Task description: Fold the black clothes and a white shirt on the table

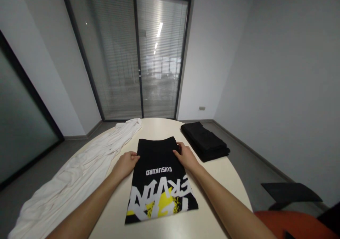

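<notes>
Black shirt [159,180], folded, one; left hand [126,165] and right hand [186,156] seemingly pinching opposite sides; uneven pull could skew it.

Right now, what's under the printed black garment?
Below the printed black garment is the pale tabletop, which shows around its edges; the left hand and right hand are at its sides. The area directly beneath is covered, so I can't tell whether anything else lies there.

looked like an office, prob. small mtg rm: had dark-framed glass partition [137,51] w/ slatted blinds [117,79], strip lights [159,29] showed in it, plain pale walls [278,61], rounded cream table [159,127], orange chair [287,220] w/ blk armrest [292,193].
</notes>
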### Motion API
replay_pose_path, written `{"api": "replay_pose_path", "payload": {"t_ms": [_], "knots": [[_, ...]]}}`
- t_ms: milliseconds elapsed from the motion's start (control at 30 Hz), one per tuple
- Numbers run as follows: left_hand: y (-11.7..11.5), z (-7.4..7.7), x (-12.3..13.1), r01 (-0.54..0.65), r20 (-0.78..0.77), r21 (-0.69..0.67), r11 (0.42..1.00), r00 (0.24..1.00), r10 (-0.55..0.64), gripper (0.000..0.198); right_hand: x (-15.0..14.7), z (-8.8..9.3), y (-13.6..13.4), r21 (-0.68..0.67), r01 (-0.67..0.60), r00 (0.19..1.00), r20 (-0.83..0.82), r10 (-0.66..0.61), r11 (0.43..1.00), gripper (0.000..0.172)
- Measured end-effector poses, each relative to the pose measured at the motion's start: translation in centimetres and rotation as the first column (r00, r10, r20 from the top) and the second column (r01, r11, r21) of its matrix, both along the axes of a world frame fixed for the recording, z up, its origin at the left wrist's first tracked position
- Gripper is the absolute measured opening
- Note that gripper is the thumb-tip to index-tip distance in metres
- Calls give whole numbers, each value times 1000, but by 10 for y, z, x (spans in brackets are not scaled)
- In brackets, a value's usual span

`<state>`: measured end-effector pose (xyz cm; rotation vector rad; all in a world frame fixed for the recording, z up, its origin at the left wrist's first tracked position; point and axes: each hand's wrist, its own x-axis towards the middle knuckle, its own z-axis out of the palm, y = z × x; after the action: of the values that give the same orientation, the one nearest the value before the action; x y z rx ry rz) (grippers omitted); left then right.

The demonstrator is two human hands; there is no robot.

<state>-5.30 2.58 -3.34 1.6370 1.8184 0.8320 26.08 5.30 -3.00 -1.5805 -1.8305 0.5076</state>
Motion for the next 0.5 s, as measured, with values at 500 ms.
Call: {"api": "replay_pose_path", "payload": {"t_ms": [500], "knots": [[-1,13,17,-52,515,-126,991,850,110,24,2,3,22,-135,-143,663,-749,-7,980,48]]}}
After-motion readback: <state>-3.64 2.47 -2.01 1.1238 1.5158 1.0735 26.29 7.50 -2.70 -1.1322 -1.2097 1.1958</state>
